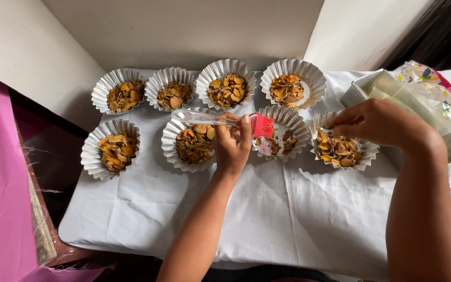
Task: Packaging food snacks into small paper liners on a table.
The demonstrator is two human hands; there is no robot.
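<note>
Red bristles of the brush (pixel 261 125), gripped in the closed left hand (pixel 232 146), point to three o'clock over a fluted tin (pixel 298 125), the right hand (pixel 379 122) pinching chips at the next tin (pixel 364 151).

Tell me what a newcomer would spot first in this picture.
Eight fluted foil cups of orange-brown dried slices stand in two rows on a white cloth. At centre, the left hand holds a red-bristled brush with a clear handle over the third front cup. The right hand reaches over the rightmost front cup, beside a metal tray.
</note>
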